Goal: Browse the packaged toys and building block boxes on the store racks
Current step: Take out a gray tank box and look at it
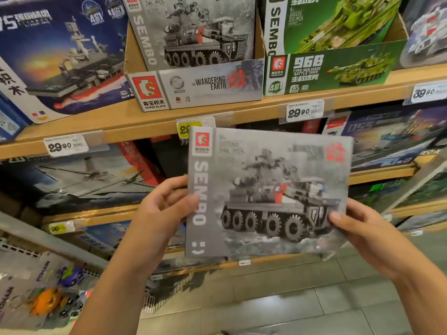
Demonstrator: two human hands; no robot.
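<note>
1. Grey Sembo box (268,192): I hold it upright in front of the racks, printed face toward me, between the display carton (193,85) above and the floor tiles (266,305) below. Its long axis runs left to right.
2. Left hand (164,209): my thumb presses the front of the box's left edge, across the "SEMBO" strip; the other fingers curl round behind. The grip is closed on the box.
3. Right hand (358,226): my thumb lies on the lower right of the front face, near the pictured vehicle's nose; the fingers behind are hidden, but the hand pinches that edge.
4. Key relation: the box spans the gap between both hands, each at one short edge, so neither hand is nearer. The matching carton, holding another copy, lies up and slightly left, beyond the box on the upper shelf (150,117).
5. Judgement: returning the box would mean lifting it up and away toward that carton, long axis kept level.
6. Price tag (304,111): reads 29.90.
</note>
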